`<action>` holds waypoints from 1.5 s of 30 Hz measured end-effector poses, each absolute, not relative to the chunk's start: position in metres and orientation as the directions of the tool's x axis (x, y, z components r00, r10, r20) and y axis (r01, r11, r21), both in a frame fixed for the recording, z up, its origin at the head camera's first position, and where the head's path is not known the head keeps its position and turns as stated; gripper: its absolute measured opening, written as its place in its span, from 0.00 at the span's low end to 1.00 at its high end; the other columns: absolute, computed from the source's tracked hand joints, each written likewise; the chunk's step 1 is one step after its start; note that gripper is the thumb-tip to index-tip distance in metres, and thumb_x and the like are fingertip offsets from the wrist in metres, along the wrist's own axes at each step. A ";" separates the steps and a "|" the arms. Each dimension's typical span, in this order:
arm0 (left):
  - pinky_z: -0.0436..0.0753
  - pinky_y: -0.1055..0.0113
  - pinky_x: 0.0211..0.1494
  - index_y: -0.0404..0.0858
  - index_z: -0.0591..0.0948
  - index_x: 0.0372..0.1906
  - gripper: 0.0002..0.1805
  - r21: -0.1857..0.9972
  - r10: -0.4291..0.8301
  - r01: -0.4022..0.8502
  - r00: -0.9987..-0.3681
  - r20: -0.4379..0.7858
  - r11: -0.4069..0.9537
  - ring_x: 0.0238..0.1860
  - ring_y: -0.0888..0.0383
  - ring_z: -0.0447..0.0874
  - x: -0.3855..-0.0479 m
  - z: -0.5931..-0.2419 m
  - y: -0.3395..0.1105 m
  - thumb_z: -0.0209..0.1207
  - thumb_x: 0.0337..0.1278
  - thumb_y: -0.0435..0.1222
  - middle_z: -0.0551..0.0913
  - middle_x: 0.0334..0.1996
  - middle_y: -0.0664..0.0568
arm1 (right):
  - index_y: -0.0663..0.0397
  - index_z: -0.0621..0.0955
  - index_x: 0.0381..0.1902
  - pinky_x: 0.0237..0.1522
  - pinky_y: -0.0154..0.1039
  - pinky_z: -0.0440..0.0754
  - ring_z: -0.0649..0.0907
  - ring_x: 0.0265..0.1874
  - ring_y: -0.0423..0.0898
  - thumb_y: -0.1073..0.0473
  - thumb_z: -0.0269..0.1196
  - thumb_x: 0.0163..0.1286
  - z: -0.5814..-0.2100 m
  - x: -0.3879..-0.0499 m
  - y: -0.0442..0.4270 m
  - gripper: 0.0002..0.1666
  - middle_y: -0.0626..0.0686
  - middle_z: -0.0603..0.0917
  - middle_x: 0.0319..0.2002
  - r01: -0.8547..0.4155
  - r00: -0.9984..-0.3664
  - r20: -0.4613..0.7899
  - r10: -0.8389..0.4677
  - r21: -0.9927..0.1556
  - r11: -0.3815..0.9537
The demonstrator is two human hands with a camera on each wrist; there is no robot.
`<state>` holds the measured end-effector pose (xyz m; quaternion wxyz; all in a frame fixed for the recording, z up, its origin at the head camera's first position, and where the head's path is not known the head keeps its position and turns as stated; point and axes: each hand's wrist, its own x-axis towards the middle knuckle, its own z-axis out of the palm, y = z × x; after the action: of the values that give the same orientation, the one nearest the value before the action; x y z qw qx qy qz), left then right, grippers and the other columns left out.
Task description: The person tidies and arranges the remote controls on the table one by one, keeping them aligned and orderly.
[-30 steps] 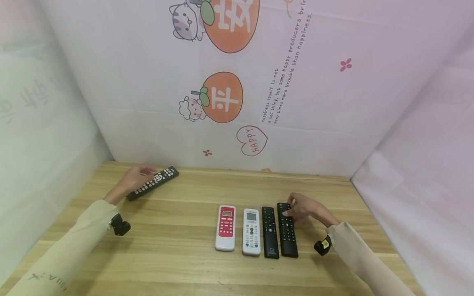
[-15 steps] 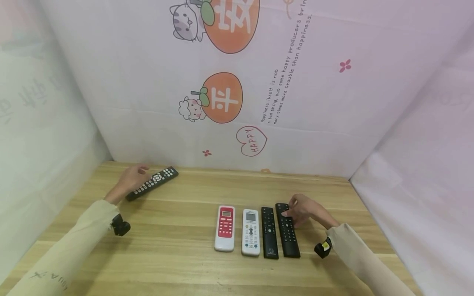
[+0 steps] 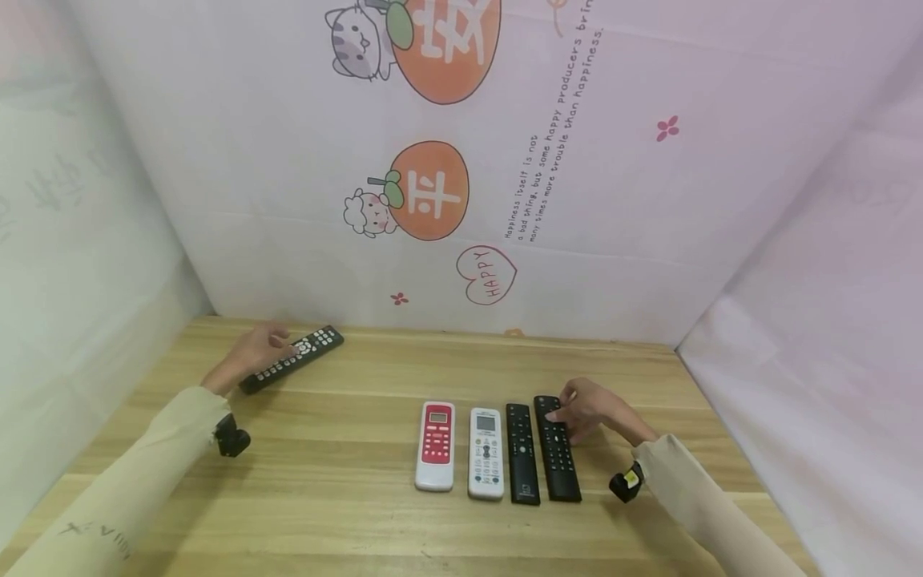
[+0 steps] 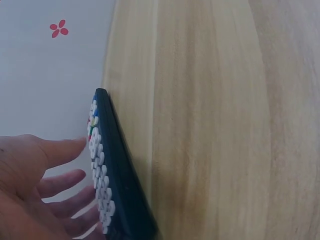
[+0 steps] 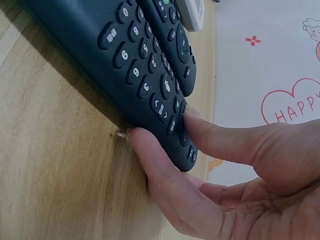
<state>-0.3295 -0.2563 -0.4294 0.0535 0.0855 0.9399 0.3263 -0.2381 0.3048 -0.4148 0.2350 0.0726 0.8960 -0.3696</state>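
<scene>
My left hand [image 3: 255, 353] is over a black remote control with white buttons [image 3: 317, 340] at the far left of the table. In the left wrist view, the thumb's tip is at its button face and the other fingers extend toward it, their tips partly hidden; contact is hard to tell. My right hand [image 3: 587, 407] pinches the upper end of another black remote [image 3: 558, 457], thumb on the buttons and fingers along the side. Close to its left lies a slim black remote [image 3: 522, 457]. The right wrist view shows the gripped remote [image 5: 150, 85] near the tabletop.
Left of the black pair lie a white remote with a grey screen [image 3: 486, 457] and a white-and-red remote [image 3: 436, 449]. A printed cloth wall [image 3: 613, 240] stands along the back edge of the wooden table [image 3: 324, 481], and cloth also hangs at both sides.
The remote in my right hand has turned slightly, its lower end now a little farther from its neighbour. My left thumb lifted off briefly and has come down again over the buttons.
</scene>
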 end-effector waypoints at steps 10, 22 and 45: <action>0.83 0.37 0.58 0.19 0.74 0.64 0.30 0.578 0.226 0.136 -0.970 -0.087 0.804 0.59 0.24 0.78 -0.330 -0.430 -0.258 0.62 0.70 0.40 0.76 0.60 0.18 | 0.73 0.71 0.53 0.36 0.46 0.93 0.90 0.35 0.56 0.66 0.68 0.72 -0.414 -0.241 0.305 0.22 0.68 0.85 0.39 0.300 -0.876 -0.480 -0.053 -0.626 0.720; 0.84 0.42 0.55 0.21 0.74 0.65 0.33 0.576 0.223 0.116 -0.968 -0.117 0.809 0.55 0.30 0.81 -0.326 -0.427 -0.252 0.66 0.67 0.41 0.78 0.59 0.20 | 0.73 0.71 0.54 0.37 0.47 0.93 0.89 0.37 0.57 0.66 0.68 0.72 -0.414 -0.244 0.305 0.22 0.68 0.84 0.41 0.305 -0.872 -0.486 -0.056 -0.629 0.715; 0.84 0.43 0.56 0.16 0.75 0.58 0.28 0.591 0.197 0.074 -0.970 -0.145 0.803 0.51 0.34 0.81 -0.322 -0.418 -0.245 0.63 0.68 0.38 0.79 0.54 0.22 | 0.71 0.71 0.53 0.36 0.47 0.93 0.89 0.38 0.56 0.66 0.69 0.72 -0.418 -0.242 0.304 0.21 0.68 0.85 0.41 0.302 -0.874 -0.485 -0.040 -0.605 0.737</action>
<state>-0.3216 -0.2450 -0.4184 0.1000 0.0718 0.9443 0.3054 -0.2424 0.3041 -0.4176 0.2407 0.0726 0.9003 -0.3553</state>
